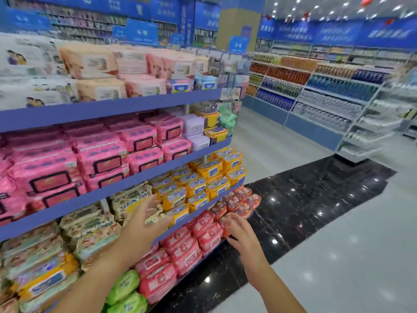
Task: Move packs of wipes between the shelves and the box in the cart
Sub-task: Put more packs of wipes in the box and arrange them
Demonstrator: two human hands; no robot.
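Note:
Blue shelves (126, 184) full of wipe packs fill the left side. My left hand (144, 220) reaches out with fingers spread, in front of the cream packs (130, 199) and the yellow packs (178, 193) on the third shelf, holding nothing. My right hand (239, 231) hovers with loosely bent fingers beside the red packs (203, 231) on the bottom shelf, near the shelf's end, with nothing in it. Whether either hand touches a pack is unclear from the blur. The cart and its box are out of view.
Pink packs (101, 159) fill the second shelf, peach and white ones (101, 64) the top, green packs (124, 288) lie low at the front. A black glossy floor strip (304, 199) runs along the shelf base. Across the aisle stand shelves of bottles (327, 100).

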